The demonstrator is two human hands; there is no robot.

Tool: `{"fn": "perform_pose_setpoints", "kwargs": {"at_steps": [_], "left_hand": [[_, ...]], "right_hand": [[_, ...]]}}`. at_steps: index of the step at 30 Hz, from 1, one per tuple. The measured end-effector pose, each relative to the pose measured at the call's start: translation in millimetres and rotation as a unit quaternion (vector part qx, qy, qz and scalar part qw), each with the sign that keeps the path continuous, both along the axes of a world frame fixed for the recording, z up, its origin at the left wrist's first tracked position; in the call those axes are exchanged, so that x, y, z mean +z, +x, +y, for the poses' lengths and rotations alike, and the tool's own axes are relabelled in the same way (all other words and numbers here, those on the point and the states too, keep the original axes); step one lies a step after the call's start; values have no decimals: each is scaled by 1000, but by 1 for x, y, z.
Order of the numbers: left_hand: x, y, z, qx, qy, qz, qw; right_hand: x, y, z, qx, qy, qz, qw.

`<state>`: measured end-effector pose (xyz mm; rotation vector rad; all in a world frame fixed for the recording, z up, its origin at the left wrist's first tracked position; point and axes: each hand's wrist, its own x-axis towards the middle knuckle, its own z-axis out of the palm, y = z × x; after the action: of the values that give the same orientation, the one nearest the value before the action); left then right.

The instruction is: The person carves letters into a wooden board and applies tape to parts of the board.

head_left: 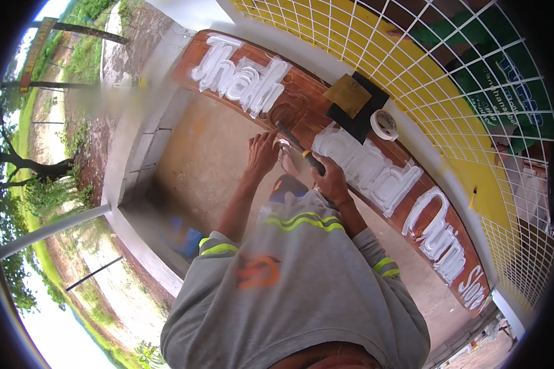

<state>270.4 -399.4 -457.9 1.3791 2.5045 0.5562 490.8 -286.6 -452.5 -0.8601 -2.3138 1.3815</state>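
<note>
A long brown wooden board with raised lettering painted white stretches diagonally in front of me. My right hand is closed round the black and yellow handle of a hand tool with a dark shaft. The shaft's far end reaches an unpainted carved part of the board; its exact tip is hard to make out. Beside that end, my left hand holds nothing I can see, its fingers stretched toward the board's near edge.
On the board lie a brown square sheet, a black sheet and a roll of white tape. A white wire grille rises behind it, with a person in green beyond. A low block wall stands at left.
</note>
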Motion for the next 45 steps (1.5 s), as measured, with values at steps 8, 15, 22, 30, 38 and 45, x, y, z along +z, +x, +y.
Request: {"fn": "perform_pose_setpoints", "kwargs": {"at_steps": [8, 15, 22, 30, 38, 45], "left_hand": [[-5, 24, 9, 27, -77, -12, 997], [-8, 22, 9, 30, -121, -39, 991], [-8, 17, 5, 50, -135, -70, 987], [-4, 10, 4, 51, -136, -92, 985], [-2, 16, 0, 52, -180, -105, 977], [-7, 14, -6, 52, -132, -97, 985]], "right_hand": [[0, -2, 8, 5, -10, 13, 1000], [1, -2, 11, 9, -24, 4, 1000], [1, -13, 11, 21, -45, 2, 999], [-3, -16, -16, 0, -64, 7, 998], [-18, -18, -34, -29, -61, 29, 997], [-14, -17, -48, -32, -74, 19, 997]]}}
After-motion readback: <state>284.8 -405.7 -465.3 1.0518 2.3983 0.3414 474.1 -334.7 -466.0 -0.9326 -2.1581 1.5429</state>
